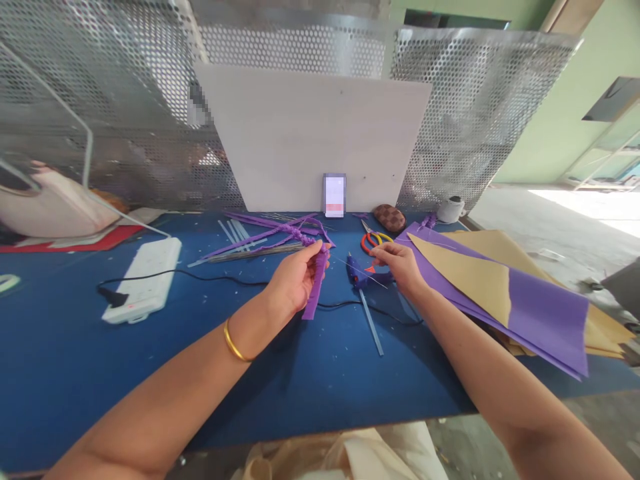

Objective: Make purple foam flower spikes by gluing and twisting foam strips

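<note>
Left hand (295, 277) grips purple strip (315, 290); phone screen (335, 195) unreadably blurred

The purple strip (313, 299) looks papery and matt.

A blue table (320, 393) is bearing a power strip (150, 267) at left, purple and brown sheets (545, 313) at right, a checkered pouch (390, 218) toward the far edge
</note>
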Action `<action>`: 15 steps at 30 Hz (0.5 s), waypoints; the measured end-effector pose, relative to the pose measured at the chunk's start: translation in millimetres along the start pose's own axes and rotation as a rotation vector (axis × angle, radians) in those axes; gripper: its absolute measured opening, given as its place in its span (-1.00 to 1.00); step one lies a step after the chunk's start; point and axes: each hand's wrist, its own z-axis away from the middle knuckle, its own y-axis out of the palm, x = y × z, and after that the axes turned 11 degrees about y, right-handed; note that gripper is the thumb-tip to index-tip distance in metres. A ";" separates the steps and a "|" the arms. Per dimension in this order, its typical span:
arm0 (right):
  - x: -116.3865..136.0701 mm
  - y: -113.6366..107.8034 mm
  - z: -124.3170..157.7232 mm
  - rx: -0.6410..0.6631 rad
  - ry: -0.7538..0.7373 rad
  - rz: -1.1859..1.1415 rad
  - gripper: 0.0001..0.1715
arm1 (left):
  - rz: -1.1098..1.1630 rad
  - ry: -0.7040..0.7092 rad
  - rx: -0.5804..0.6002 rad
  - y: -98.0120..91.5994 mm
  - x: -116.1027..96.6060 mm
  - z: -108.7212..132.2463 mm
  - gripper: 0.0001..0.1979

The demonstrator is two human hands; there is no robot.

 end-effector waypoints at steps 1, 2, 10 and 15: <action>-0.8 -0.1 -0.1 -0.024 -0.006 0.007 -0.67 | 0.001 -0.006 0.000 0.0 0.2 -0.1 -0.87; -1.5 -0.3 -0.1 -0.050 -0.010 0.014 -0.60 | 0.004 -0.013 -0.002 0.0 0.4 -0.2 -0.86; -4.5 -4.7 -9.4 -0.084 -0.067 -0.002 -0.63 | 0.027 -0.045 -0.002 0.3 1.1 -1.9 -0.83; 34.0 -2.8 23.1 -0.241 -0.326 -0.202 -0.51 | 0.028 -0.037 -0.017 0.4 0.1 -4.2 -0.82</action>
